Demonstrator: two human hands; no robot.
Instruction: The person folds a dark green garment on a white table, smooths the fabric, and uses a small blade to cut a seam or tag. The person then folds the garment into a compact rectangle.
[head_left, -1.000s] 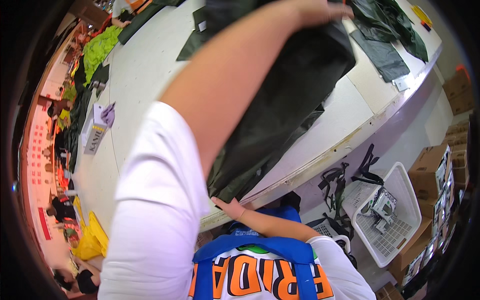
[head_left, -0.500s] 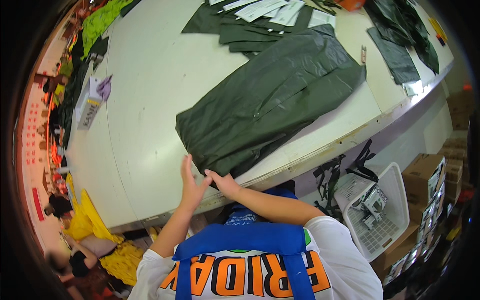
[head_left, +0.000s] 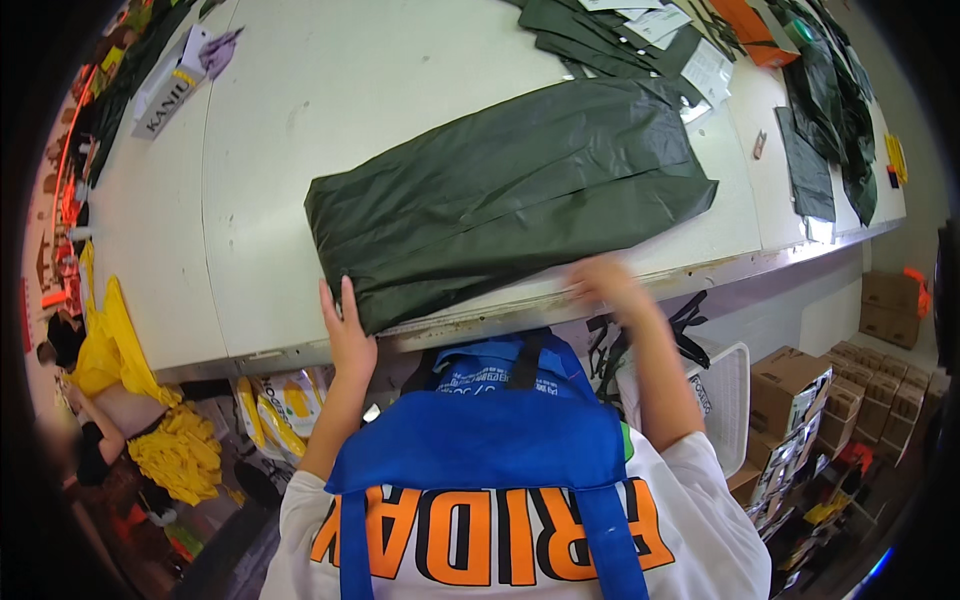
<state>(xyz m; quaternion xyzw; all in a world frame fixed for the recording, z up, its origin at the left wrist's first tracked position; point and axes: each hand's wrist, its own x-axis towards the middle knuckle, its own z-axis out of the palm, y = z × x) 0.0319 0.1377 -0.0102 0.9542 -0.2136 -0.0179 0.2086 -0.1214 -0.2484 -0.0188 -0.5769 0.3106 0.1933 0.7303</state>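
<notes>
A long, folded piece of dark green, shiny waterproof fabric (head_left: 510,185) lies flat on the pale worktable (head_left: 265,110), slightly creased along its length. At its near left corner is my left hand (head_left: 350,335), fingers stretched out and apart, the fingertips against the fabric's edge. My right hand (head_left: 607,285) is over the table's front edge, by the near side of the fabric toward its right end. Motion smears its fingers, so I cannot make out whether they touch the fabric.
Flat green pieces (head_left: 590,40) with white paper cards (head_left: 708,70) lie at the back. An orange box (head_left: 755,32) and more green fabric (head_left: 835,110) are far right. A white box (head_left: 170,85) stands far left. Below the table are a white basket (head_left: 735,400) and cartons (head_left: 785,385).
My hands were together at the fabric's near left corner; the right has moved away to the right along the near edge. The view has turned, and the fabric appears less slanted.
</notes>
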